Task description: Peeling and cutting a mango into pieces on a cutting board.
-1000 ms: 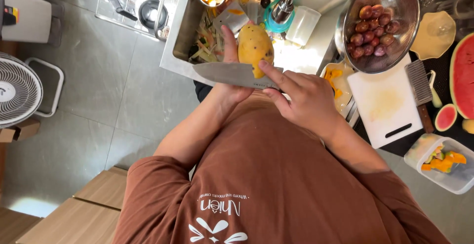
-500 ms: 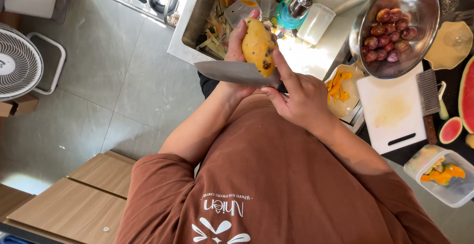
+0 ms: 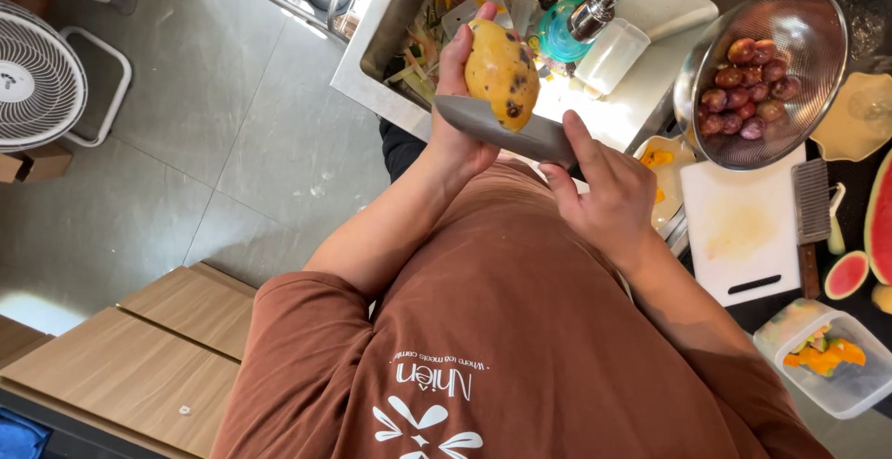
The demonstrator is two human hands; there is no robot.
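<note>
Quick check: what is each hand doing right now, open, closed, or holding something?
Left hand: closed around the yellow, dark-spotted mango, held up over the steel sink.
Right hand: closed on the broad steel knife, blade against the mango.

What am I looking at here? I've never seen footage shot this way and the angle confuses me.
The camera sits on a person's head and looks straight down, so you see a brown shirt and both arms. The left hand holds up a yellow, dark-spotted mango over the steel sink. The right hand grips a broad steel knife, its blade against the fruit's lower end. On the counter lie a white cutting board, a metal colander of reddish-purple round fruits, cut watermelon and a clear plastic tub of fruit pieces.
</note>
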